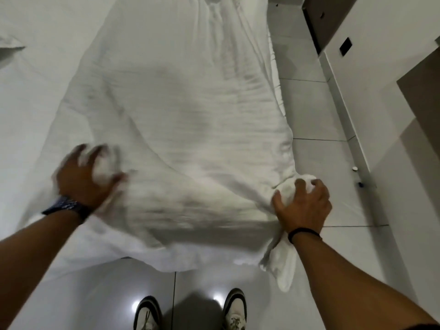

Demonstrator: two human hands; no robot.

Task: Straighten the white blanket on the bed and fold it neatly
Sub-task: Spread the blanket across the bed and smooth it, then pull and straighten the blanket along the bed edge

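The white blanket (185, 120) lies lengthwise down the right side of the bed (35, 96), bunched and narrow at the far end, wider and rumpled near me. Its near edge hangs over the foot of the bed. My left hand (83, 177), blurred, grips a fistful of the blanket at its near left part. At the near right corner my right hand (302, 206) clutches a bunch of the cloth, and a tail of it dangles below my wrist.
Glossy grey floor tiles (316, 110) run along the right of the bed and under my two shoes (234, 310). A white wall with a dark switch plate (345, 46) and brown panels stands at the right. A pillow corner (9, 44) shows at the far left.
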